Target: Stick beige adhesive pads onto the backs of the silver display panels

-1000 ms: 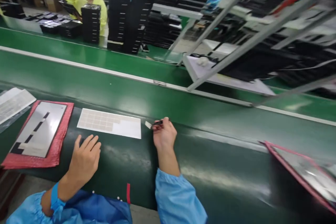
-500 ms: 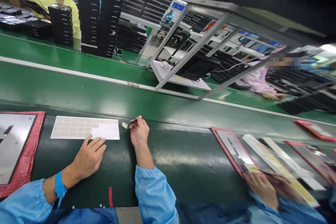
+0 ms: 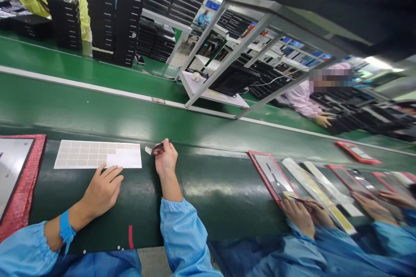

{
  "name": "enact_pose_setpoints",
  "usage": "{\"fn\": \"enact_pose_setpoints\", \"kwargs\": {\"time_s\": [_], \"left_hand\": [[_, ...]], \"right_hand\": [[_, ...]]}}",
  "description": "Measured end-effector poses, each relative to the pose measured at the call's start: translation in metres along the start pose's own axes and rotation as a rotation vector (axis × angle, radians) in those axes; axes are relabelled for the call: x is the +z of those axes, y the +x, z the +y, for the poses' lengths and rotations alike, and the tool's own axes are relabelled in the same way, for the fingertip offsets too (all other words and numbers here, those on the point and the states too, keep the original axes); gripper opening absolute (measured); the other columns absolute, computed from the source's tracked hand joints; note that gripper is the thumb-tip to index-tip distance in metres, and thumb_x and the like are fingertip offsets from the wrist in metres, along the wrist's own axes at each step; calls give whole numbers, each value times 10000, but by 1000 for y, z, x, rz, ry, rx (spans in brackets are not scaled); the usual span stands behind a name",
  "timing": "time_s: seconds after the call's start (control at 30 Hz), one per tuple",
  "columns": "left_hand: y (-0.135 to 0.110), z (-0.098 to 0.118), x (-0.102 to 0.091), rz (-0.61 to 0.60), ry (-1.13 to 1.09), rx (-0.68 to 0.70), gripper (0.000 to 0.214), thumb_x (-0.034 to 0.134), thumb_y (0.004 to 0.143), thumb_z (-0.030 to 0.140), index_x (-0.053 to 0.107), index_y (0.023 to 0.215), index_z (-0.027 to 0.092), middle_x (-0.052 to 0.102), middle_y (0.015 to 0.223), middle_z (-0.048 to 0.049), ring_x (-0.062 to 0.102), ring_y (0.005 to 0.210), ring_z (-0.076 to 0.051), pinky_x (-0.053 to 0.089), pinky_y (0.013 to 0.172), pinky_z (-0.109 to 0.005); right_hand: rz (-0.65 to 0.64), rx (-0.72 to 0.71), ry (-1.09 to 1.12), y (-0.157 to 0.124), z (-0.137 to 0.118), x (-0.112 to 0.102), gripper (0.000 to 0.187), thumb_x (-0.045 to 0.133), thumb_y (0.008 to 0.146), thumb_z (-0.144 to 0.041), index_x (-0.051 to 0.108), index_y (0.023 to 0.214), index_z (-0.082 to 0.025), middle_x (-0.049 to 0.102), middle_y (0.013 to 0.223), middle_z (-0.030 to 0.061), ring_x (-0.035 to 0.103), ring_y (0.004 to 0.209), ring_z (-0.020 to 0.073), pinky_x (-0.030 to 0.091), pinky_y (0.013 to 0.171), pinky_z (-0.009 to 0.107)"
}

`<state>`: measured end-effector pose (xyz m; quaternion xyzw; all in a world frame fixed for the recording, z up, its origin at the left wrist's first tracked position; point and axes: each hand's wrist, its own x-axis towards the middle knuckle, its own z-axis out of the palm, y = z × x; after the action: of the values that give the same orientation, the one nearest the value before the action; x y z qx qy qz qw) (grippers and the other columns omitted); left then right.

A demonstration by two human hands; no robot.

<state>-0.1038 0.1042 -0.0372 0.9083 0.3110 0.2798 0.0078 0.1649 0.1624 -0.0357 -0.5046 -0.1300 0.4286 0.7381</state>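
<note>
My left hand (image 3: 103, 188), with a blue band round its wrist, lies with fingers stretched out at the lower edge of a white sheet of small beige labels (image 3: 86, 151). The right part of that sheet is bare backing. Just past the sheet's right end, my right hand (image 3: 167, 159) grips dark tweezers (image 3: 158, 146). A small pale label (image 3: 148, 150) sits at their tip, apart from the sheet. At the far left a flat grey panel (image 3: 13, 169) rests on pink bubble wrap (image 3: 30, 186), partly out of view.
A red strip (image 3: 130, 237) lies at the front bench edge. On the right, co-workers' hands (image 3: 297, 216) work over a red-edged panel (image 3: 271, 173) beside long pale strips (image 3: 315, 192). A white rail (image 3: 113, 88), a metal rack (image 3: 211, 78) and black tray stacks (image 3: 128, 26) stand beyond.
The whole view has swung slightly right, showing more of the co-workers' hands. My hands, the sheet and the tweezers with the label keep nearly the same places relative to each other.
</note>
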Motion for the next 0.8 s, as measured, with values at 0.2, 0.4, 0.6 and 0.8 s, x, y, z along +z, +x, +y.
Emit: {"fn": "enact_pose_setpoints", "kwargs": {"time_s": [0.2, 0.4, 0.6, 0.8], "left_hand": [[0, 0, 1, -13, -13, -14, 258, 519, 1029, 113, 744, 1143, 167, 744, 1361, -98, 674, 1319, -268, 430, 1194, -528], [1, 0, 0, -12, -23, -28, 275, 512, 1026, 125, 765, 1118, 180, 749, 1351, -100, 680, 1302, -270, 449, 1181, -535], [1, 0, 1, 1, -21, -37, 248, 511, 1036, 129, 744, 1101, 185, 752, 1345, -94, 685, 1297, -259, 449, 1181, -516], [-1, 0, 2, -16, -49, -55, 235, 512, 1039, 142, 737, 1090, 183, 745, 1350, -93, 679, 1298, -263, 451, 1171, -512]], "right_hand": [[1, -6, 2, -1, 1, -1, 667, 871, 740, -629, 445, 968, -170, 602, 820, 22, 531, 603, 87, 413, 520, 190], [14, -16, -3, 0, 1, -2, 651, 858, 775, -635, 444, 963, -169, 596, 811, 19, 533, 602, 87, 408, 518, 189], [14, -22, 4, 1, 2, -3, 653, 862, 771, -634, 444, 959, -169, 598, 812, 20, 532, 598, 86, 406, 517, 187], [18, -19, 18, 0, 2, -4, 670, 880, 730, -621, 445, 966, -170, 600, 804, 19, 530, 595, 89, 406, 507, 188]]}}
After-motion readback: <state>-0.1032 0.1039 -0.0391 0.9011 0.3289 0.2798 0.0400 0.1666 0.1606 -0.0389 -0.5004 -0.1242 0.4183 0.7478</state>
